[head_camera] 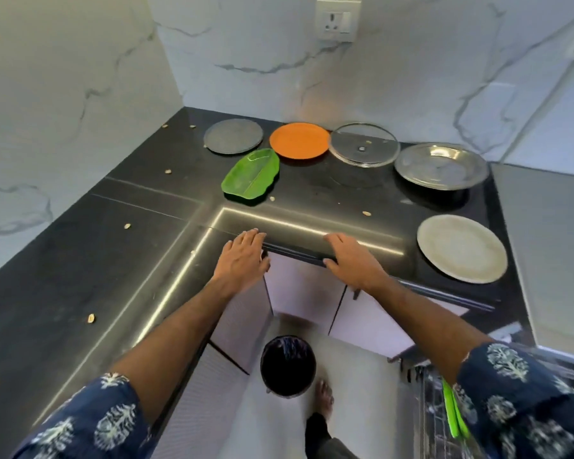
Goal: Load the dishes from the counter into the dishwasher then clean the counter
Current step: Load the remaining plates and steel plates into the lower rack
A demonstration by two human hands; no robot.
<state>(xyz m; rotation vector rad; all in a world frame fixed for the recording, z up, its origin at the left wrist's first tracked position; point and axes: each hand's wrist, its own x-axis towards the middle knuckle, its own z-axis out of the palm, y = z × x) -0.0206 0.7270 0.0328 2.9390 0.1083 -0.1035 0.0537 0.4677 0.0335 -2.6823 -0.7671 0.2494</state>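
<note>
Here both hands, left hand [244, 251] and right hand [352, 260], are held open with straight fingers, laid on the near edge of the dark surface [80, 246]; nothing is gripped.

Short navy sleeves [90, 422] printed with pale tree motifs, both arms. Forearms bare. One bare foot [325, 397] below, dark trouser leg [317, 429].

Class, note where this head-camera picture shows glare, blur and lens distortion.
Head view: glare runs as a bright strip along the counter edge near both hands; the dishwasher rack at lower right is smeared; the wide angle bends the counter's straight edges.
</note>
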